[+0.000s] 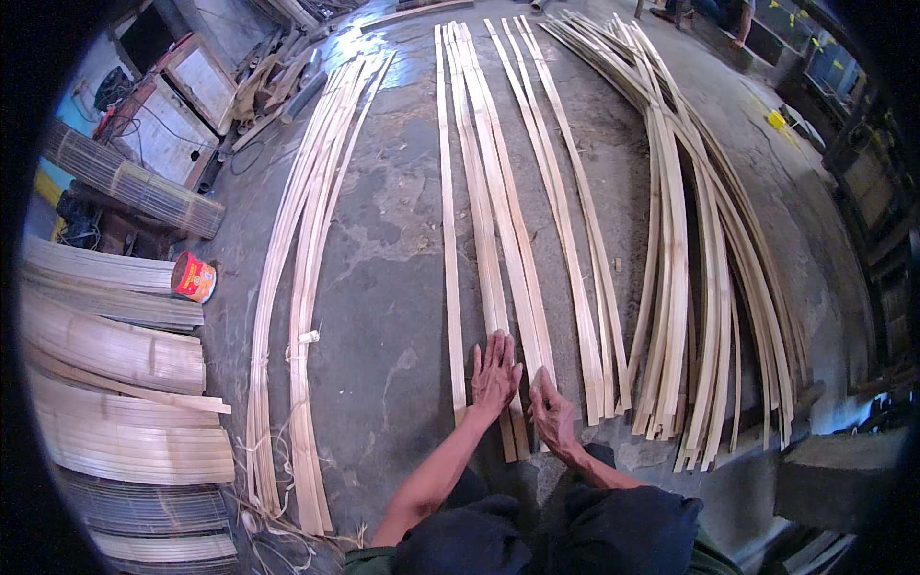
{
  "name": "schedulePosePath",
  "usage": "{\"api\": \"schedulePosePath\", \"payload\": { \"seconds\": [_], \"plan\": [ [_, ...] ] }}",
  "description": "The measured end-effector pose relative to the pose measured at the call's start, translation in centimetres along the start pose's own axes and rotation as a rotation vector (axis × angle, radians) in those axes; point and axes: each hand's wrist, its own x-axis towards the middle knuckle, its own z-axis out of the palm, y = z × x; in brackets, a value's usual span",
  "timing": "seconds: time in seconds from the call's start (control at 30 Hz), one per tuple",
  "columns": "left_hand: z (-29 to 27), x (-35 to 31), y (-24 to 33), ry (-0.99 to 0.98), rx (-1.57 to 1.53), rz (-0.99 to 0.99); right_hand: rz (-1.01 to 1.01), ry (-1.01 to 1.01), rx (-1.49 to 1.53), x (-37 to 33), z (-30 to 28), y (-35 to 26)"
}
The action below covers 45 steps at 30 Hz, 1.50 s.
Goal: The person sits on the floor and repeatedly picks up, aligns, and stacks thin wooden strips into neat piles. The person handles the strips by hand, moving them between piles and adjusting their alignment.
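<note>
Long pale bamboo strips (pixel 491 273) lie lengthwise on the floor in front of me. My left hand (pixel 495 379) rests palm down on the near part of these strips, fingers stretched out and a little apart. Close beside it, my right hand (pixel 554 414) has its fingers bent around the edge of another pale bamboo strip (pixel 522 297), near its end. The fingertips of that hand are partly hidden. A single strip (pixel 448 240) lies just left of my left hand, and a few more strips (pixel 575 259) lie right of my right hand.
A large, crossing pile of bamboo strips (pixel 704 249) lies at the right. Tied bundles (pixel 305 383) are at the left. Stacked slatted bamboo panels (pixel 125 426) and a red tub (pixel 195 278) line the left side. Another person's hand (pixel 737 44) shows at the far right.
</note>
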Motion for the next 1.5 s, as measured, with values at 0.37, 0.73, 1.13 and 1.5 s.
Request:
{"api": "schedulePosePath", "payload": {
  "seconds": [0.37, 0.73, 1.13, 1.5],
  "plan": [
    [0.2, -0.1, 0.3, 0.014, 0.016, -0.027, -0.186, -0.007, -0.022, 0.0, 0.9, 3.3],
    [-3.5, -0.7, -1.9, 0.326, -0.086, -0.349, -0.44, -0.004, -0.069, -1.9, -0.2, -1.0],
    [-4.2, -1.8, -7.0, 0.221, -0.025, -0.622, -0.344, -0.014, 0.069, 0.6, 3.6, -2.1],
    [-7.0, 2.0, -5.2, 0.441, -0.664, -0.775, -0.181, -0.039, 0.195, 1.6, 5.5, -3.4]
  ]
}}
